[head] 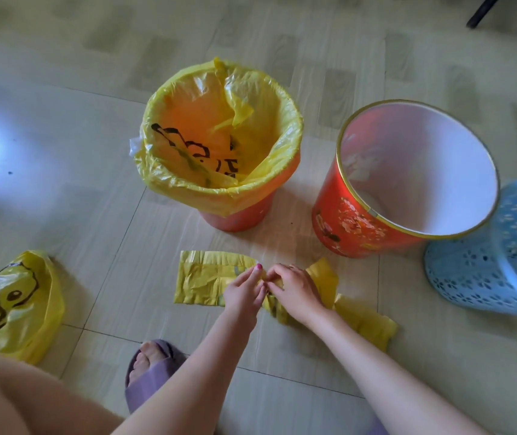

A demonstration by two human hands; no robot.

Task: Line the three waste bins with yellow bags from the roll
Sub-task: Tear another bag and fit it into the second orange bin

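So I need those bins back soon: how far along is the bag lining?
One of three looks done: the orange bin has a yellow liner folded over its rim. In hand: the left hand and right hand pinch the bag strip on the floor, seemingly separating the next bag. Left: the red bin and the blue bin, both bare.

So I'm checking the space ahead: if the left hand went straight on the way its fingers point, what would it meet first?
Probably the red flowered bin, past the yellow bag strip the left hand pinches; depth is uncertain.
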